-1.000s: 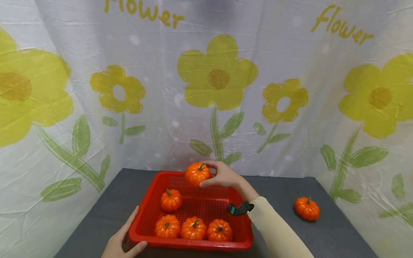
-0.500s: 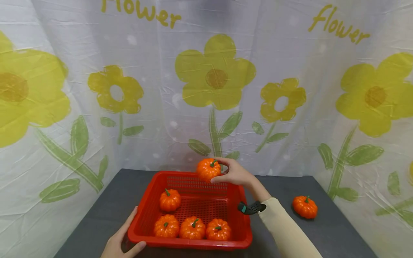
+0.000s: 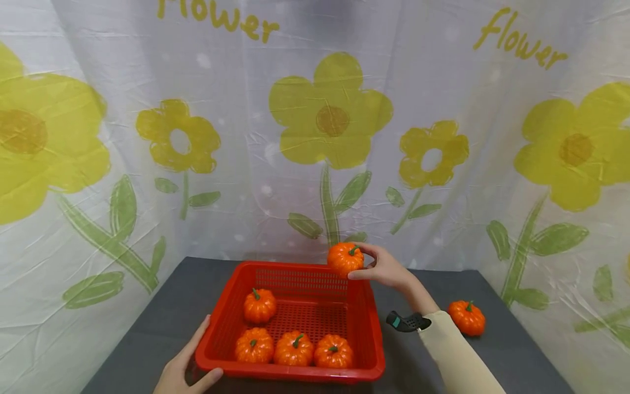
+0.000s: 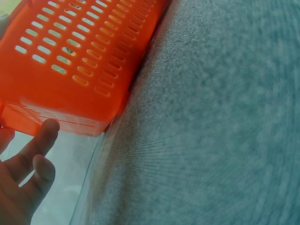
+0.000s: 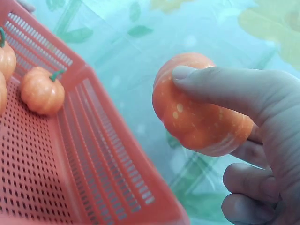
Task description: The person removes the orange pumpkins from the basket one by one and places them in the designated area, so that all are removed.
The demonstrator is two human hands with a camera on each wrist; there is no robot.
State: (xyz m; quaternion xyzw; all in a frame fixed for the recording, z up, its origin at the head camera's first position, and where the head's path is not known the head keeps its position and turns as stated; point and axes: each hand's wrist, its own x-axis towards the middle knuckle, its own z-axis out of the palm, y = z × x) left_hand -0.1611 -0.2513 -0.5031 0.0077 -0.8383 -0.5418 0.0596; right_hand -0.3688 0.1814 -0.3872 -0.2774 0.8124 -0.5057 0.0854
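Left to right on the worktop (image 3: 157,339): the left hand (image 3: 182,375), fingers spread, lies against the near-left corner of a red perforated basket (image 3: 285,372); inside, a rear pumpkin (image 3: 259,306) sits just behind a near row of left pumpkin (image 3: 254,346), middle pumpkin (image 3: 293,350) and right pumpkin (image 3: 333,353); at the far right corner a raised orange pumpkin (image 3: 344,261) is clamped between thumb and fingers of the right hand (image 3: 384,268), whether over the rim or just beyond it cannot be told; farther right, a lone pumpkin (image 3: 466,317) rests on the worktop; the step in hand appears to be a mid-air carry of the raised orange pumpkin past the basket rim, its direction unclear; the next move would seem to call for a firm pinch, clearance above the rim and a gentle release, with the basket kept steady.
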